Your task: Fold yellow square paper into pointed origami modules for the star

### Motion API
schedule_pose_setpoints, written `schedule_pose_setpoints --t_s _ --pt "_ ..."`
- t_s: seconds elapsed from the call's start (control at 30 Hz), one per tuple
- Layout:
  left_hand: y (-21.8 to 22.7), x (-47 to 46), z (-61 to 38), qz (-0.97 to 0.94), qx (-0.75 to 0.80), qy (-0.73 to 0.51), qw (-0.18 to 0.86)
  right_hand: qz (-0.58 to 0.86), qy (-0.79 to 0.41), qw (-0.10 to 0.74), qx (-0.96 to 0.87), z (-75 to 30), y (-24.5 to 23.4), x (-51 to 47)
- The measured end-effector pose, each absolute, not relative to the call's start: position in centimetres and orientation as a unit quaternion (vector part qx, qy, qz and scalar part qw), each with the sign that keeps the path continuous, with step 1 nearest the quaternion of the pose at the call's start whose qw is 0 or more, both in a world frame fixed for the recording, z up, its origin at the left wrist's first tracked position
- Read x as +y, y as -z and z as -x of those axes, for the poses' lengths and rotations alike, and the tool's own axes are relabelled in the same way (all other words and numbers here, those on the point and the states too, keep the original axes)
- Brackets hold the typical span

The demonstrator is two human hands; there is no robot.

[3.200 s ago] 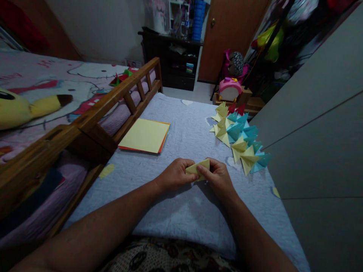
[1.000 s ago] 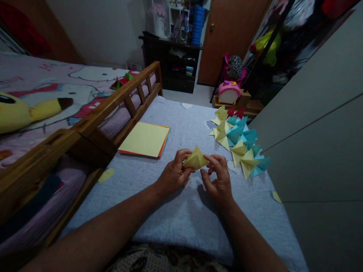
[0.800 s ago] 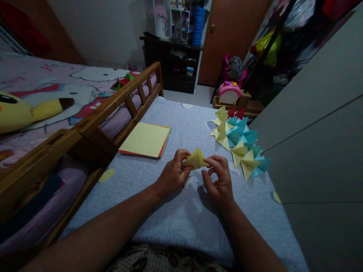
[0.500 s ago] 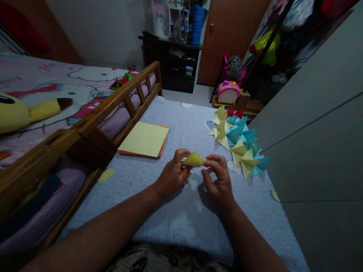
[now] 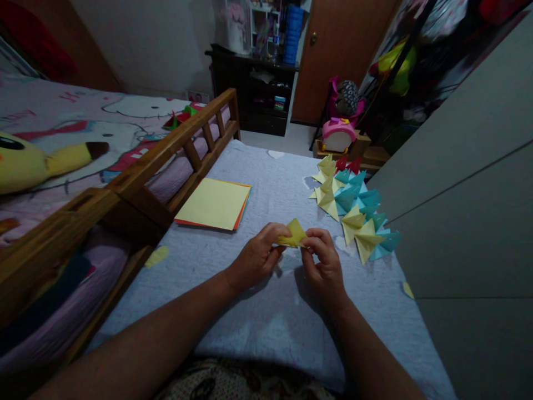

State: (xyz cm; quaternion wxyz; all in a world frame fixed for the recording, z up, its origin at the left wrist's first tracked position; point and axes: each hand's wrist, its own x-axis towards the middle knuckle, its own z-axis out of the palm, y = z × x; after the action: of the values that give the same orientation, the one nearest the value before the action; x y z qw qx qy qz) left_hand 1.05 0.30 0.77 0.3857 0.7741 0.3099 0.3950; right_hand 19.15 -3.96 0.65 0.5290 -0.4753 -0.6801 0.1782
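Observation:
Between my hands, above the pale blue sheet, is a small piece of folded yellow paper [image 5: 295, 233]. My left hand [image 5: 263, 250] pinches its left side, thumb below and fingers on top. At its right corner my right hand [image 5: 324, 259] grips the edge between thumb and fingertips. Left of the hands lies a stack of square paper [image 5: 213, 204], pale yellow on top with orange and blue edges showing. On the right stand several folded yellow paper pieces [image 5: 366, 238] and several blue ones [image 5: 348, 194], with red ones [image 5: 347, 164] behind them.
A wooden bed rail [image 5: 175, 139] runs along the left side, with a yellow plush toy [image 5: 54, 161] on the bed beyond. A pale cabinet [image 5: 470, 233] borders the right. Past the far edge are a dark shelf unit [image 5: 250, 91] and a pink toy [image 5: 339, 135].
My right thumb and fingers have closed onto the right corner of the folded paper. The paper has tilted, and my left fingers reach farther over it.

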Motion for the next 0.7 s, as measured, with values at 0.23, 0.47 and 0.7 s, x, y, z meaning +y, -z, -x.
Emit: schedule_pose_setpoints --t_s 0.23,0.47,0.7 --pt "-0.32 1.08 -0.96 -0.814 0.266 -0.406 0.319 0.503 -0.286 0.587 -0.566 -18.92 0.08 -4.14" --pt "-0.33 1.07 -0.88 -0.817 0.259 -0.435 0.276 0.552 -0.318 0.602 -0.482 -18.95 -0.05 -4.0" --pt "0.04 1.11 -0.75 -0.829 0.26 -0.411 0.276 0.538 -0.318 0.61 -0.488 -18.82 -0.29 -4.2"
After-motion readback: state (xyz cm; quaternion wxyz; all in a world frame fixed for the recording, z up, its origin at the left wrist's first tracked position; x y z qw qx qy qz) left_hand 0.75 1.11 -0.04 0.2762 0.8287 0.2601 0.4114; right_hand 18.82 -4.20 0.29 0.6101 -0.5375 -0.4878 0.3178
